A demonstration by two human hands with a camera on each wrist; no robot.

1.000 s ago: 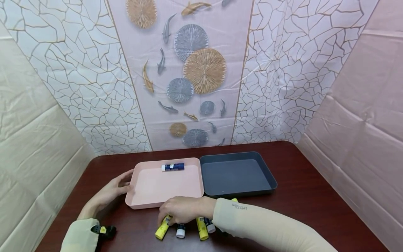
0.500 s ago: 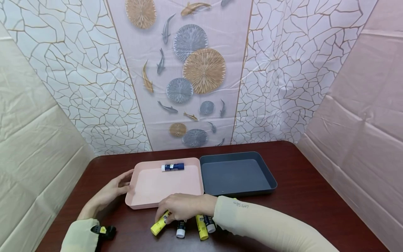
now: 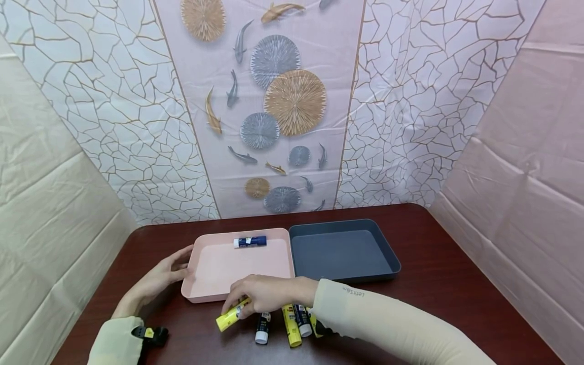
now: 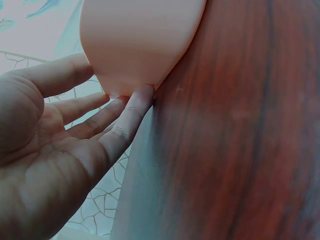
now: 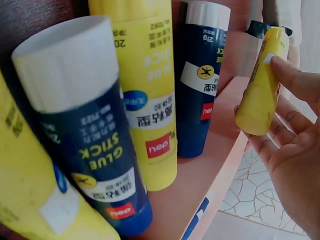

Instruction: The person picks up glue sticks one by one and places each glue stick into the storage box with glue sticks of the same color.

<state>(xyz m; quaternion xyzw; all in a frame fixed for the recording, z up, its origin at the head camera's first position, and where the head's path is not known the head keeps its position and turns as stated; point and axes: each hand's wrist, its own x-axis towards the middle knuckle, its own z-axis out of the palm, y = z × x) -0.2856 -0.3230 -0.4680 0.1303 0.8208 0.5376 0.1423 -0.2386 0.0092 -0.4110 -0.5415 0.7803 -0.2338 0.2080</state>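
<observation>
My right hand (image 3: 262,293) pinches a yellow glue stick (image 3: 230,317) between thumb and fingers, just in front of the pink tray (image 3: 228,297). The right wrist view shows this yellow glue stick (image 5: 260,87) lifted and tilted. My left hand (image 3: 157,278) rests against the outer left wall of the pink tray; its fingertips (image 4: 144,94) touch the wall with fingers fairly straight. A dark-blue glue stick (image 3: 250,242) with a white cap lies along the tray's back. Below my right forearm lie a blue glue stick (image 3: 262,327) and a yellow one (image 3: 291,327), among others.
Right of the pink tray, and against it, stands a dark grey-blue tray (image 3: 349,253). Another blue glue stick (image 3: 302,320) and a yellow one (image 3: 314,322) lie partly under the right sleeve. Patterned cloth (image 3: 278,152) hangs behind the brown table (image 3: 433,284).
My right hand has lifted slightly and moved a little left with the yellow glue stick, which has turned to a flatter slant. My left hand and both trays keep their places.
</observation>
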